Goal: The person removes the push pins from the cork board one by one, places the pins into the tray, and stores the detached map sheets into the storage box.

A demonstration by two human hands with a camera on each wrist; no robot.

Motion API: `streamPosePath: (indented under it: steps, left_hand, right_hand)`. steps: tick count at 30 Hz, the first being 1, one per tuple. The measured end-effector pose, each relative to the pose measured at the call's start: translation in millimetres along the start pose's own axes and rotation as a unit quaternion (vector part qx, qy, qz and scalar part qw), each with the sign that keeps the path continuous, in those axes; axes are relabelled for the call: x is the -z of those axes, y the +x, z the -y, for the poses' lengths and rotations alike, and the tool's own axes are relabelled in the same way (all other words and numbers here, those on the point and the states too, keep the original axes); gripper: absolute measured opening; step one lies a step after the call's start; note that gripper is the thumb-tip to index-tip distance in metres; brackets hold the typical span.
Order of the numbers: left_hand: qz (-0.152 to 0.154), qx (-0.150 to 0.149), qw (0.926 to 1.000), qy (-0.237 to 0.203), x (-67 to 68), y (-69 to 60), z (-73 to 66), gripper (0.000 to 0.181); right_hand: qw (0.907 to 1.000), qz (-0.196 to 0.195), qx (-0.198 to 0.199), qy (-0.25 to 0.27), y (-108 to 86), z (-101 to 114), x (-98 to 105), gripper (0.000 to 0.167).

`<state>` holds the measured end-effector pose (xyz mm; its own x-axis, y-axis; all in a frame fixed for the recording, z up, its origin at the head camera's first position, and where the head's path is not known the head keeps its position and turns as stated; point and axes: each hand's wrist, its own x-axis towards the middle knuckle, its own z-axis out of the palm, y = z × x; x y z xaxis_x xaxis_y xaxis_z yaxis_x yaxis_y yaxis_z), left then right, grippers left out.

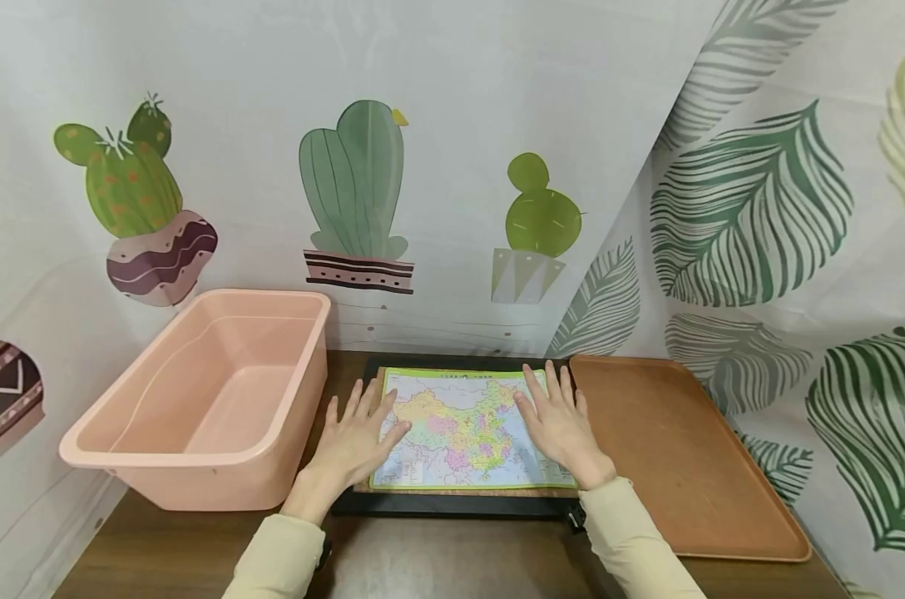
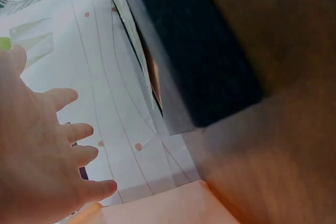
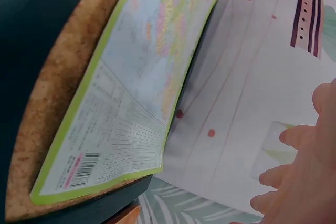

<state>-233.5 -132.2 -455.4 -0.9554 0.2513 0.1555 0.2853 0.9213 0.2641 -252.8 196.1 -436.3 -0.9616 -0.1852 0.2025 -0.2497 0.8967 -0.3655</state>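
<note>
A green-edged map sheet [image 1: 460,433] [image 3: 134,93] lies on a cork surface [image 3: 58,93], which sits on a black frame [image 1: 460,504] [image 2: 194,51]. Over the map's left edge is my left hand [image 1: 357,439] [image 2: 42,156], fingers spread and holding nothing. My right hand [image 1: 561,426] [image 3: 307,171] is over the right part of the map, its fingers also apart and holding nothing. Both wrist views show the hands raised clear of the sheet. Each palm faces downward in the head view.
To the left stands a pink plastic basin [image 1: 190,458] [image 2: 163,203]. A brown tray [image 1: 677,466] lies to the right, close beside the black frame. Everything rests on a dark wooden table [image 1: 415,557], with a cactus-and-leaf printed curtain [image 1: 460,50] behind it.
</note>
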Motion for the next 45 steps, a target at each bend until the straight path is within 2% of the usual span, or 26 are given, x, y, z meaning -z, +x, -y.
streamPosePath:
  steps: [18,35,45]
  left_hand:
    - [0.014,-0.009,0.9998,0.006,-13.6,-14.7,-1.7,0.075]
    - [0.033,-0.014,0.9993,0.008,-14.6,-21.2,-8.3,0.074]
    - [0.066,-0.013,0.9977,-0.01,-12.4,-23.9,-11.8,0.07]
  right_hand:
    - [0.9989,0.031,0.033,-0.007,10.9,-1,-19,0.062]
    - [0.9968,0.054,0.056,-0.019,29.6,-2,-30,0.062]
    - [0.9942,0.081,0.069,-0.013,43.0,1,-38,0.061]
